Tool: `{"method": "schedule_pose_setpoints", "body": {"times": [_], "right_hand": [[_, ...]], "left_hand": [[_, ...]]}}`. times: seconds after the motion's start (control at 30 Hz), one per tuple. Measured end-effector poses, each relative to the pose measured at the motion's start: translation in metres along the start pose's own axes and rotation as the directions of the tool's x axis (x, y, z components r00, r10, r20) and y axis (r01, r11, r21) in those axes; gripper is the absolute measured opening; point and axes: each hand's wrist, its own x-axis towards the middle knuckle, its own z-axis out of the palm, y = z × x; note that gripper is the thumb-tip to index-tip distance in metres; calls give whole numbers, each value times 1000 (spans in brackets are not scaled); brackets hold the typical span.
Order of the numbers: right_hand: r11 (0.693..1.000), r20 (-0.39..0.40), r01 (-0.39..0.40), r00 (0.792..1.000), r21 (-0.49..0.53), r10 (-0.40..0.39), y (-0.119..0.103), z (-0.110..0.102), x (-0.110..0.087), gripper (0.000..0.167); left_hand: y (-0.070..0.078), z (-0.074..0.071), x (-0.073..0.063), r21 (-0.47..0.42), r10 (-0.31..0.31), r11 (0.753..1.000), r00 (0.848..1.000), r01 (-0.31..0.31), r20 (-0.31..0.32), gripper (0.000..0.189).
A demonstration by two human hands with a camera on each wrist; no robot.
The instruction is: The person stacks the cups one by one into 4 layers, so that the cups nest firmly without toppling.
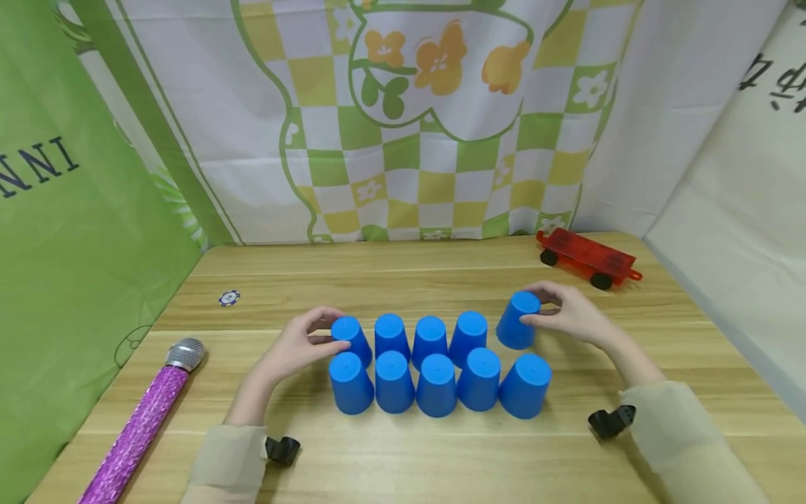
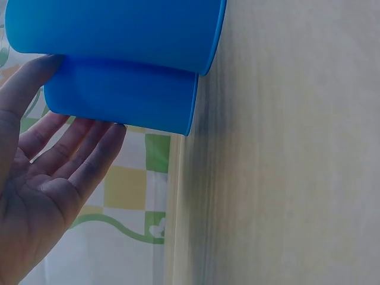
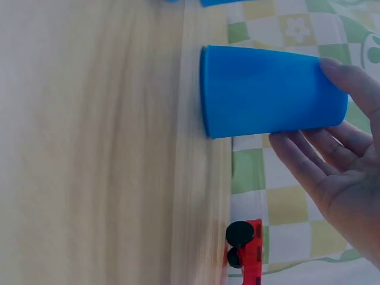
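Several blue cups stand upside down in two rows on the wooden table. My left hand [image 1: 302,346] grips the back row's leftmost cup [image 1: 350,337], thumb on its near side and fingers behind. In the left wrist view that cup [image 2: 119,95] shows between thumb and fingertips, partly behind a front-row cup [image 2: 113,29]. At the back row's right end my right hand [image 1: 567,315] grips another cup [image 1: 518,322], which stands slightly apart from its neighbour [image 1: 470,336]. The right wrist view shows thumb and fingers around this cup [image 3: 273,92] near its base end.
A red toy wagon [image 1: 588,255] stands at the back right, beyond my right hand. On the left lie a microphone with a glittery pink handle [image 1: 141,427] and a poker chip [image 1: 229,298]. Patterned curtain [image 1: 434,168] hangs behind the table [image 1: 390,462].
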Motion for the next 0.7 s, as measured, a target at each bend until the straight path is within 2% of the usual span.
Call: {"method": "schedule_pose_setpoints", "body": {"times": [0.33, 0.53, 0.7], "right_hand": [[1000, 24, 8, 1000, -23, -7, 3, -3, 27, 48], [998, 25, 43, 999, -46, -42, -3, -1, 45, 47], [995, 48, 40, 998, -90, -36, -11, 4, 60, 50]], "left_hand": [[0, -1, -1, 21, 0, 1000, 1000, 0, -8, 45], [0, -4, -2, 20, -22, 1000, 1000, 23, -14, 45], [1, -7, -4, 21, -26, 999, 999, 26, -26, 45]]}}
